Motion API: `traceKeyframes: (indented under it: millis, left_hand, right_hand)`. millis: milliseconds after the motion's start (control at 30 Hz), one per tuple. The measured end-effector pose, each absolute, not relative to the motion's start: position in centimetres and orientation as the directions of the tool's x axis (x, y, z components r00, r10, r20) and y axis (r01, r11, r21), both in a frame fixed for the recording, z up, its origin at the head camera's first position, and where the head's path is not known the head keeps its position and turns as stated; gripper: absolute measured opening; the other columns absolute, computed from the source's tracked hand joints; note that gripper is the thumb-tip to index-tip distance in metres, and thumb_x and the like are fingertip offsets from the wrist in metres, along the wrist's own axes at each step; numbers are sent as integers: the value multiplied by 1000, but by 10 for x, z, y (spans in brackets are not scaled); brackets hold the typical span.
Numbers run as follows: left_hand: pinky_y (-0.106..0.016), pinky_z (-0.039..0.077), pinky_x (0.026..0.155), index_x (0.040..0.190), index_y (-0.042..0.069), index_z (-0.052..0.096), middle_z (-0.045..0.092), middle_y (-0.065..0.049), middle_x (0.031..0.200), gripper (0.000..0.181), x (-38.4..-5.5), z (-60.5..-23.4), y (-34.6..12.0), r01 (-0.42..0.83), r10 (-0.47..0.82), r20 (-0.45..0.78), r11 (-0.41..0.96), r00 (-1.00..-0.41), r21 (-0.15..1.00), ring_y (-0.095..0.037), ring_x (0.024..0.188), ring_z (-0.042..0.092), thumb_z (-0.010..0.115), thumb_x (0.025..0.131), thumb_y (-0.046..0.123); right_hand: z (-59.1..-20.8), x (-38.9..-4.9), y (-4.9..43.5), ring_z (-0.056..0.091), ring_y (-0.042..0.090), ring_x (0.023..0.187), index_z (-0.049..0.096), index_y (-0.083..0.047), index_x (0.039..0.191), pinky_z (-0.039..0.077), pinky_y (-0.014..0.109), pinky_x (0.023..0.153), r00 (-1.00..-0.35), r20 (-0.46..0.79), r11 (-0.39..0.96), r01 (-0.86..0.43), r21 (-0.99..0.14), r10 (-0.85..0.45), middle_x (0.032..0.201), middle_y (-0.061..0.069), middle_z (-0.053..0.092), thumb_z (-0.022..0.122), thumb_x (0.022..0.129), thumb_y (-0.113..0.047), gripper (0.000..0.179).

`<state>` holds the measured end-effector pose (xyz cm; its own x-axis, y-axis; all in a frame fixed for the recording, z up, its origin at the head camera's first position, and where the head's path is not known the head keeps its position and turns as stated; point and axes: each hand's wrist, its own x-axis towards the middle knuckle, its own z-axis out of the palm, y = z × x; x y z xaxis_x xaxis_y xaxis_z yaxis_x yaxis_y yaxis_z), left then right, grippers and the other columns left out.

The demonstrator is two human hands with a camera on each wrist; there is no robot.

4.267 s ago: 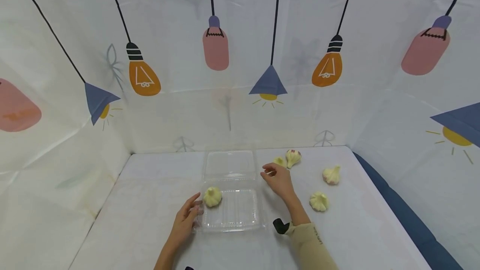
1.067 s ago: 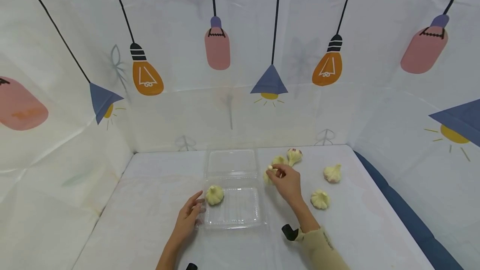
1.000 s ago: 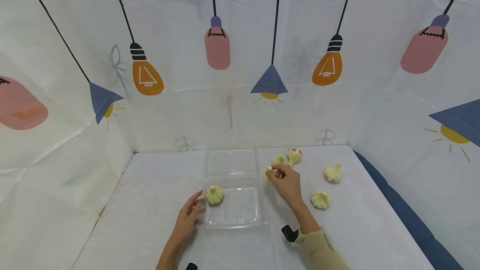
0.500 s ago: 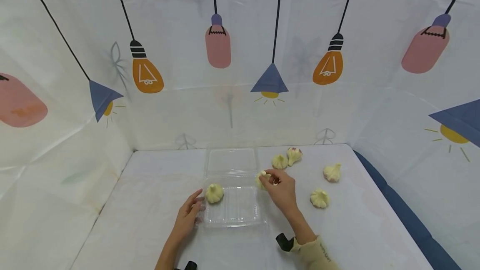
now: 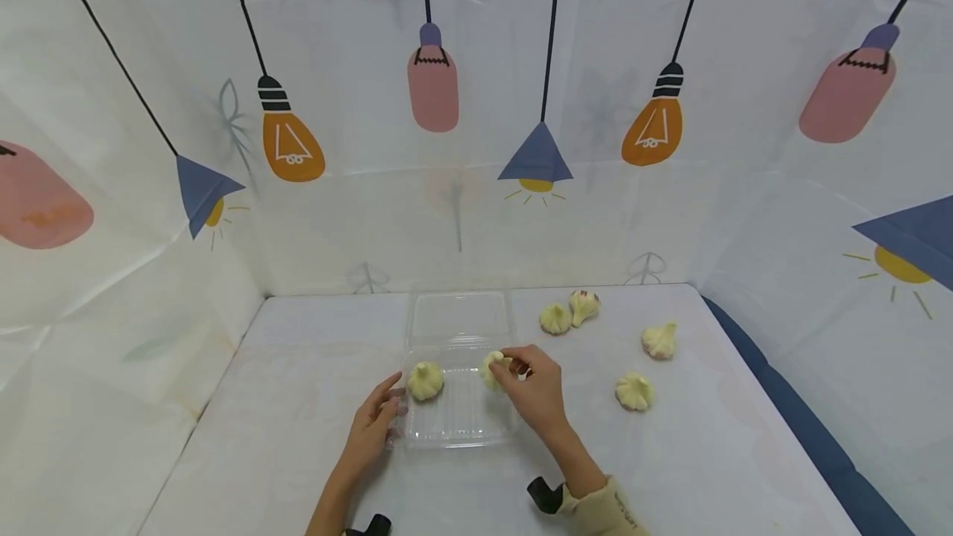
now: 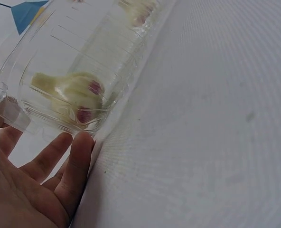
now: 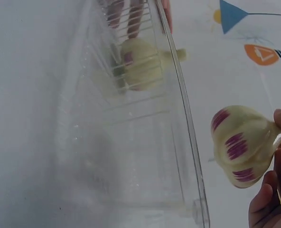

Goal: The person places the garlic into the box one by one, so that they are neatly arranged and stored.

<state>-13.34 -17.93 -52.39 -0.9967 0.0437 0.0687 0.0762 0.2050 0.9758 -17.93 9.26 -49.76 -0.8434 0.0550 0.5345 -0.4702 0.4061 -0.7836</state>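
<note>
A clear plastic clamshell box [image 5: 462, 428] lies with its lid folded back on the white table. One garlic bulb [image 5: 425, 381] sits inside at its left end. My right hand [image 5: 534, 391] pinches a second garlic bulb [image 5: 491, 370] by its stem over the box's right part. In the right wrist view this held garlic bulb [image 7: 240, 146], with purple streaks, hangs above the box rim. My left hand [image 5: 370, 424] rests against the box's left side, its fingers fairly straight; in the left wrist view the fingertips [image 6: 81, 147] touch the clear wall.
Two garlic bulbs [image 5: 555, 318] lie together behind and right of the box. Farther right lie another garlic bulb [image 5: 659, 341] and, nearer, one more garlic bulb [image 5: 634, 391]. The box lid [image 5: 457, 317] lies flat toward the back wall.
My right hand picked up a garlic bulb from beside the back pair and carried it left, over the box. My left hand has stayed at the box's left side.
</note>
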Motion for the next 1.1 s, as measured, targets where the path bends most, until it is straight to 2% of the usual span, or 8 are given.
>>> traceKeyframes:
  millis: [600,833,1100]
  left_hand:
    - [-36,50,64,143,-2,43,54,-31,125,41,-136,-524,-179,36,53,25,214,-998,976,-45,102,57,45,103,4]
    - [-33,49,61,145,6,43,55,-25,127,42,-147,-561,-186,56,26,52,204,-998,977,-36,101,60,47,104,14]
    - [-31,49,61,143,8,46,56,-23,126,41,-146,-562,-187,53,20,50,207,-999,977,-35,99,60,48,103,15]
  right_hand:
    - [-511,-171,69,55,12,65,74,-15,90,45,24,56,-850,526,351,-491,-797,6,73,-11,57,85,74,-12,19]
    - [-513,-167,61,56,14,64,74,-16,89,44,24,56,-850,527,346,-498,-795,-15,73,-12,57,86,73,-12,20]
    - [-518,-164,51,56,16,64,74,-14,89,47,29,56,-863,503,337,-486,-807,-41,71,-11,57,86,72,-11,21]
